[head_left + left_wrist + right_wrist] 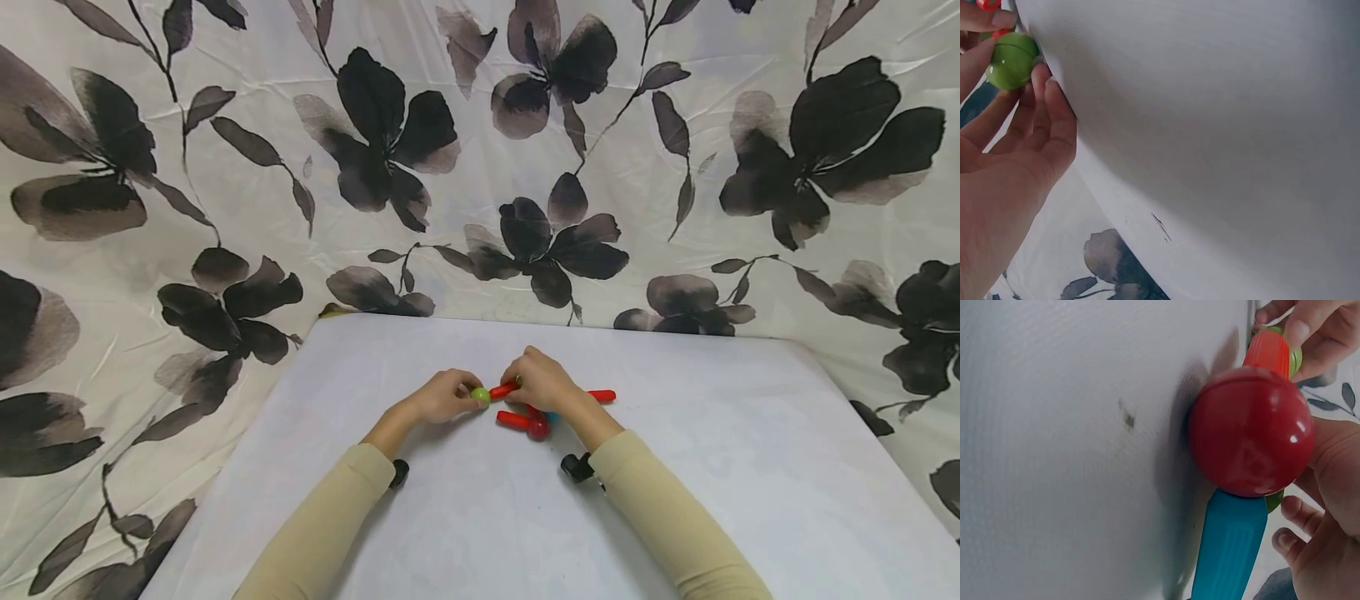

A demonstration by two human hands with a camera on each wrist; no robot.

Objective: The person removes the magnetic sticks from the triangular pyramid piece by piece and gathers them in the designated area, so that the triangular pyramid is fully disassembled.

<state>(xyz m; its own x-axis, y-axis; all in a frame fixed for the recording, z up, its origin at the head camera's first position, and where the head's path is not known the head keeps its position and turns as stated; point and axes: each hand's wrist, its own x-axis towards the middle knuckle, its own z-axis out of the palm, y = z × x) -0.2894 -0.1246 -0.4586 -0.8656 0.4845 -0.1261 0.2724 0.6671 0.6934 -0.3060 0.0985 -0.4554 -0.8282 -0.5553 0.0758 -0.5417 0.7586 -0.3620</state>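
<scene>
So no boxes or bins anywhere, just a little cluster of toy pieces lying loose on the table (465, 517). It's covered in a plain white sheet, and a white cloth backdrop (480, 167) with big dark flowers hangs behind and around it.

Both hands meet near the middle of the table, toward its far edge. The left hand (444, 397) has its fingertips curled round a green ball (480, 396), pinching it just above the sheet; the left wrist view shows the ball (1011, 60) held between thumb and fingers. A red stick (504, 389) runs from that ball into the right hand (542, 383), whose fingers are curled down over the stick's other end.

Just below the right hand sit a second red stick (513, 419) and a red ball (537, 428), touching each other. In the right wrist view the red ball (1250, 431) sits right up close, with a blue stick (1229, 547) coming off it. One more red stick (602, 396) pokes out to the right of the wrist. Both sleeves are beige.
</scene>
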